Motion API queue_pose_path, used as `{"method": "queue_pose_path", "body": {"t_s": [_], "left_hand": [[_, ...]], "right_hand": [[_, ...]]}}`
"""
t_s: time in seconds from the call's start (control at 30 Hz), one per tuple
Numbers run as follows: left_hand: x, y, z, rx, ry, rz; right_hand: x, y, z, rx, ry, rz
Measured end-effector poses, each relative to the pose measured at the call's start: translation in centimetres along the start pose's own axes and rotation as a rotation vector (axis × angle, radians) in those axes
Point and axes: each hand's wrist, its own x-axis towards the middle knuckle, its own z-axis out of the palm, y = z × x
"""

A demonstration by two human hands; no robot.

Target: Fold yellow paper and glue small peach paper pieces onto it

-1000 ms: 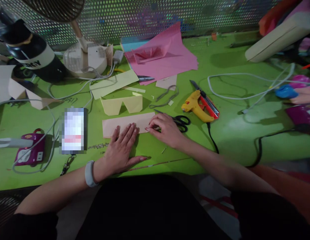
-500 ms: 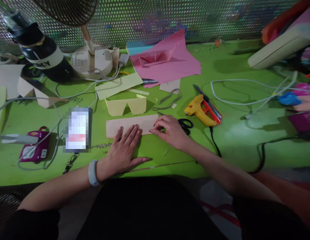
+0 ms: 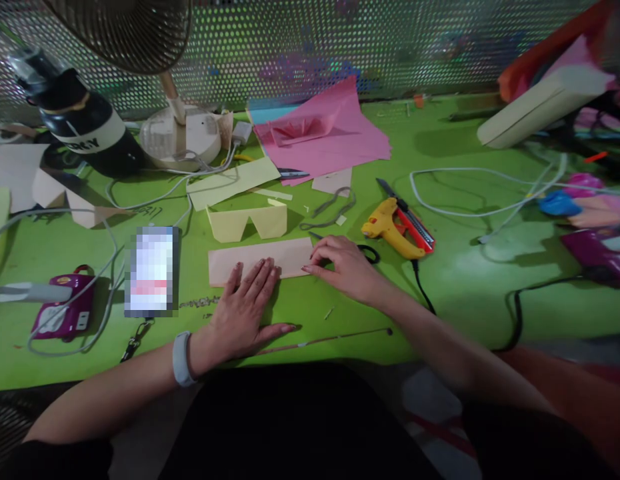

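We rest our open left hand [image 3: 240, 313] flat on the pale-pink paper strip [image 3: 292, 257], but whether our curled right hand [image 3: 347, 268] pinches its end, we cannot tell.

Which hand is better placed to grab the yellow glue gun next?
Probably the right hand: it is nearer the glue gun, while the left hand lies flat on the pale strip.

The person wore black. Plain black cloth [image 3: 295, 427] covered the body, its seams and folds lost in shadow. The left sleeve [image 3: 65, 460] and right sleeve [image 3: 510, 437] were black too, short and loose, leaving both forearms bare. A smooth, pale grey-blue band [image 3: 183, 360] circled the left wrist. The nails [image 3: 288, 328] looked dark reddish.
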Motion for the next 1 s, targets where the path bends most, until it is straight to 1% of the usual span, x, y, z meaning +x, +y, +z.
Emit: {"method": "queue_pose_path", "body": {"t_s": [0.03, 0.1, 0.17, 0.2, 0.23, 0.3, 0.37, 0.5, 0.63, 0.8, 1.0], "left_hand": [[0.0, 0.0, 0.0, -0.002, 0.002, 0.003], [0.0, 0.0, 0.0, -0.006, 0.007, 0.006], [-0.1, 0.0, 0.0, -0.009, 0.006, -0.002], [-0.1, 0.0, 0.1, -0.01, 0.001, -0.005], [-0.1, 0.0, 0.1, -0.011, -0.006, -0.007], [-0.1, 0.0, 0.1, -0.01, -0.02, -0.01], [0.0, 0.0, 0.1, -0.007, -0.028, -0.007], [0.0, 0.1, 0.0, 0.006, -0.032, -0.003], [-0.1, 0.1, 0.1, 0.012, -0.023, -0.003], [-0.1, 0.1, 0.1, 0.003, -0.032, -0.01], [0.0, 0.2, 0.0, 0.003, -0.045, -0.016]], "right_hand": [[0.0, -0.1, -0.1, 0.001, 0.007, 0.0], [-0.2, -0.6, -0.4, -0.007, 0.063, -0.018], [-0.6, -1.4, -0.4, -0.042, 0.145, -0.082], [-0.9, -1.9, -0.4, -0.069, 0.171, -0.141], [-1.3, -2.4, -0.3, -0.101, 0.177, -0.214], [-2.1, -3.3, 0.2, -0.175, 0.14, -0.366], [-2.9, -3.8, 0.9, -0.259, 0.111, -0.443], [-3.8, -3.6, 2.5, -0.366, 0.114, -0.439], [-3.9, -3.3, 3.4, -0.388, 0.046, -0.464], [-3.8, -3.3, 3.6, -0.392, -0.012, -0.455], [-3.8, -3.0, 3.8, -0.392, -0.04, -0.451]]}}
